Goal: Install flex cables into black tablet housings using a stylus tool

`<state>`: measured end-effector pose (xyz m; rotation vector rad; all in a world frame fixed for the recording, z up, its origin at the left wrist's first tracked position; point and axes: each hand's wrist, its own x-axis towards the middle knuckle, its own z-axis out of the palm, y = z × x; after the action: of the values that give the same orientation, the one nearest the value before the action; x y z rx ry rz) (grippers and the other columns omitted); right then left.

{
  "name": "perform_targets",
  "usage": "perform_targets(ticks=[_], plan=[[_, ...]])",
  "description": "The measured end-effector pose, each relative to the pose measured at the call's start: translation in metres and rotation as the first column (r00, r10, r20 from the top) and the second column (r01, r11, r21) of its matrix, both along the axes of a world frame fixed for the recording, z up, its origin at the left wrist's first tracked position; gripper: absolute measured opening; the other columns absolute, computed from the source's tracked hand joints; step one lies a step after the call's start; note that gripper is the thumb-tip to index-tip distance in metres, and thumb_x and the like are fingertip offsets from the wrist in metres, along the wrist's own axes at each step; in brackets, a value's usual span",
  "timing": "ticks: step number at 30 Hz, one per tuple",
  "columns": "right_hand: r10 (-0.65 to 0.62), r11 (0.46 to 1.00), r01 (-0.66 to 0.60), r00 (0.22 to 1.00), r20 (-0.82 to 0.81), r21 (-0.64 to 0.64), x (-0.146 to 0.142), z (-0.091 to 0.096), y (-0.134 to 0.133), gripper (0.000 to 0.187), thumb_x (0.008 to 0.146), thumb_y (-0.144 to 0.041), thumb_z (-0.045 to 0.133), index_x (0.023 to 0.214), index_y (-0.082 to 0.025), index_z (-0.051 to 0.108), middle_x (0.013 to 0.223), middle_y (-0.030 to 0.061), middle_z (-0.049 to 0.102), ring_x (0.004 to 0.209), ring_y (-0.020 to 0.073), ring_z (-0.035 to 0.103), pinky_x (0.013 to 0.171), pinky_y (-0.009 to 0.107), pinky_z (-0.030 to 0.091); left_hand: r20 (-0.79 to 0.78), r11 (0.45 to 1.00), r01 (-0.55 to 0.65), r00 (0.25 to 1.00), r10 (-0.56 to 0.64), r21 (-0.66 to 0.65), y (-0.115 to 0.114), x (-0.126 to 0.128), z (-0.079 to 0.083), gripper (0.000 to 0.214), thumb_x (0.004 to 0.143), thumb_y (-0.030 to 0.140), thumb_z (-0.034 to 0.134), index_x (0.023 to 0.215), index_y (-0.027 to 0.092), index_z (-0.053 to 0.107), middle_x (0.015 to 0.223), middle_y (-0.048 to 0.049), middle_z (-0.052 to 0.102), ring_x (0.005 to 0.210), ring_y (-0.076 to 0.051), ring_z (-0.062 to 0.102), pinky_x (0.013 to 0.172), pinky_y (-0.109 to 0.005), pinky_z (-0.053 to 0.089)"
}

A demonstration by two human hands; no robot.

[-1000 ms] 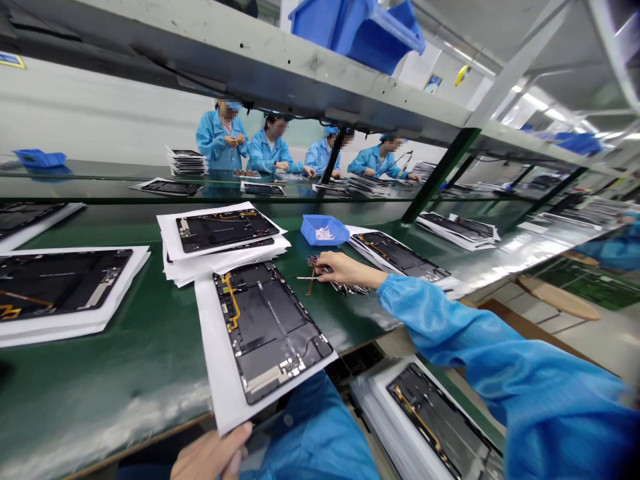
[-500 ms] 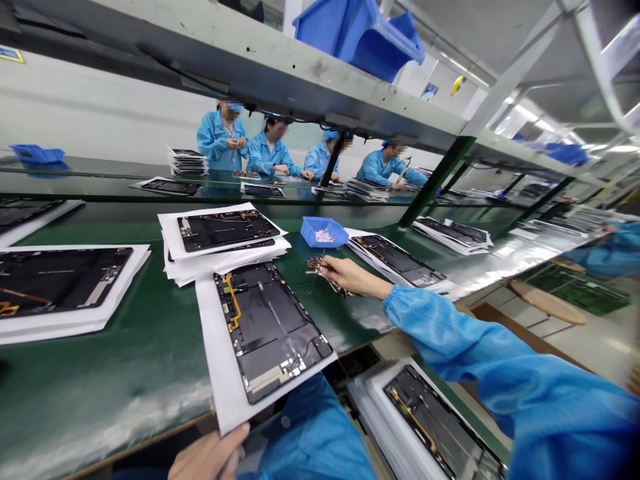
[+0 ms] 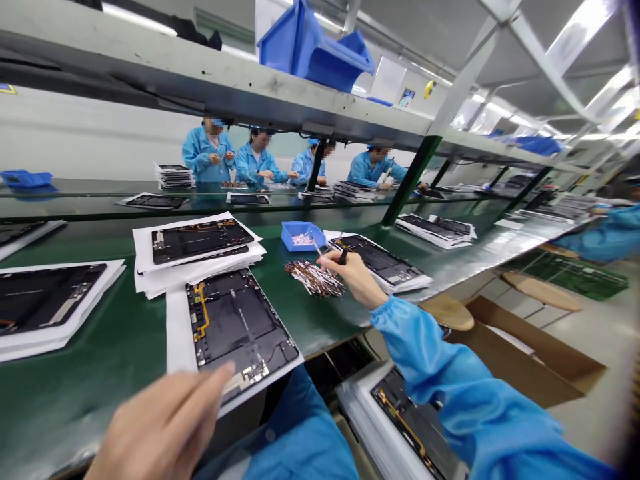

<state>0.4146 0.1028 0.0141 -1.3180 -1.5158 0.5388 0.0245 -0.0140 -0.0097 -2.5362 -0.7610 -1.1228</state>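
Note:
My right hand (image 3: 354, 275) is closed around a thin dark-ended tool (image 3: 343, 257); its exact kind is unclear. A pale slender tip (image 3: 317, 247) sticks out past the fingertips. Below and left of these fingers lies a pile of thin brown and white strips (image 3: 313, 277). My left hand (image 3: 163, 417), slightly blurred, hovers near the camera with fingers stretched and nothing visible in them. It covers the near left corner of a black tablet back housing (image 3: 245, 327) with a yellow flex cable. White paper (image 3: 177, 333) lies under that housing.
Behind the pile stands a blue bin (image 3: 303, 237) of small pale pieces. Paper-backed housings (image 3: 200, 240) are stacked at centre left, others (image 3: 377, 260) to the right. Below the bench edge is another stack (image 3: 367, 417). A shelf (image 3: 250, 90) crosses above; co-workers (image 3: 255, 163) sit opposite.
My left hand has let go of the paper's near edge and risen toward the camera. My right hand has lifted off the strip pile, and the dark-ended tool now shows in it.

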Motion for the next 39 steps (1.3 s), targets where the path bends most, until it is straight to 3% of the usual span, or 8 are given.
perform_targets(ticks=[5,9,15,22,28,30,35,39], plan=[[0.084,0.996,-0.085,0.966,-0.246,0.008,-0.009,-0.012,-0.003,0.032,0.076,-0.050,0.072,0.076,-0.018,0.070,0.071,0.0025,0.064,0.062,0.0159,0.052,0.058,0.029,0.040,-0.235,0.992,-0.056,0.972,0.028,-0.111,0.081,0.092,0.071,0.032,0.101,0.031,0.041,0.122,0.019,0.062,0.114,-0.0083,0.068,0.099,-0.025,0.065,0.083,-0.037,0.054],[0.138,0.990,-0.135,0.919,-0.368,0.034,-0.012,-0.012,-0.009,0.033,0.072,-0.051,0.075,0.077,-0.018,0.071,0.073,0.0032,0.066,0.069,0.0194,0.059,0.065,0.031,0.045,-0.096,0.827,0.065,0.985,-0.141,-0.559,0.139,0.166,0.070,0.050,0.092,0.041,0.058,0.133,0.013,0.056,0.126,-0.0147,0.063,0.116,-0.030,0.059,0.099,-0.041,0.045],[0.144,0.989,-0.120,0.886,-0.440,0.082,-0.002,-0.004,-0.021,0.031,0.067,-0.046,0.080,0.072,-0.017,0.072,0.070,0.0020,0.066,0.069,0.0184,0.057,0.068,0.031,0.043,-0.043,0.773,0.150,0.974,-0.224,-0.617,0.158,0.223,0.066,0.032,0.093,0.039,0.051,0.079,0.016,0.068,0.072,0.0000,0.067,0.070,-0.016,0.062,0.063,-0.024,0.042],[0.149,0.989,-0.133,0.825,-0.545,0.069,0.013,-0.009,-0.028,0.029,0.067,-0.044,0.080,0.065,-0.017,0.070,0.070,0.0022,0.064,0.068,0.0161,0.053,0.064,0.028,0.040,-0.007,0.804,0.101,0.991,-0.130,-0.586,0.183,0.230,0.058,0.027,0.087,0.027,0.051,0.069,0.017,0.068,0.062,-0.0015,0.062,0.065,-0.017,0.056,0.063,-0.027,0.039],[0.216,0.970,-0.235,0.734,-0.644,0.058,0.004,-0.008,-0.042,0.026,0.071,-0.042,0.080,0.081,-0.018,0.076,0.074,0.0025,0.063,0.064,0.0127,0.046,0.059,0.026,0.037,0.078,0.762,0.229,0.970,-0.230,-0.605,0.174,0.223,0.057,0.029,0.089,0.029,0.056,0.111,0.019,0.072,0.119,-0.0096,0.068,0.108,-0.025,0.059,0.096,-0.038,0.044],[0.253,0.954,-0.296,0.700,-0.668,0.050,-0.008,-0.005,-0.048,0.026,0.072,-0.042,0.080,0.078,-0.017,0.075,0.072,0.0023,0.061,0.064,0.0123,0.046,0.057,0.025,0.035,0.110,0.695,0.312,0.941,-0.320,-0.648,0.160,0.216,0.063,0.039,0.094,0.041,0.052,0.121,0.018,0.068,0.114,-0.0094,0.071,0.103,-0.024,0.064,0.093,-0.036,0.048],[0.323,0.877,-0.473,0.441,-0.838,0.089,-0.046,0.005,-0.061,0.019,0.069,-0.031,0.083,0.073,-0.018,0.070,0.070,0.0001,0.054,0.065,0.0115,0.044,0.052,0.023,0.032,0.454,0.328,0.584,0.799,-0.394,-0.742,0.126,0.191,0.076,0.040,0.089,0.049,0.064,0.106,0.014,0.073,0.101,-0.0092,0.074,0.094,-0.022,0.067,0.084,-0.029,0.051],[0.345,0.812,-0.574,0.330,-0.879,0.103,-0.071,0.008,-0.063,0.018,0.069,-0.026,0.082,0.071,-0.016,0.067,0.069,-0.0004,0.052,0.063,0.0110,0.042,0.051,0.023,0.030,0.573,0.287,0.652,0.756,-0.316,-0.702,0.116,0.172,0.079,0.033,0.083,0.046,0.072,0.083,0.014,0.072,0.084,-0.0054,0.072,0.078,-0.016,0.064,0.073,-0.024,0.048]])
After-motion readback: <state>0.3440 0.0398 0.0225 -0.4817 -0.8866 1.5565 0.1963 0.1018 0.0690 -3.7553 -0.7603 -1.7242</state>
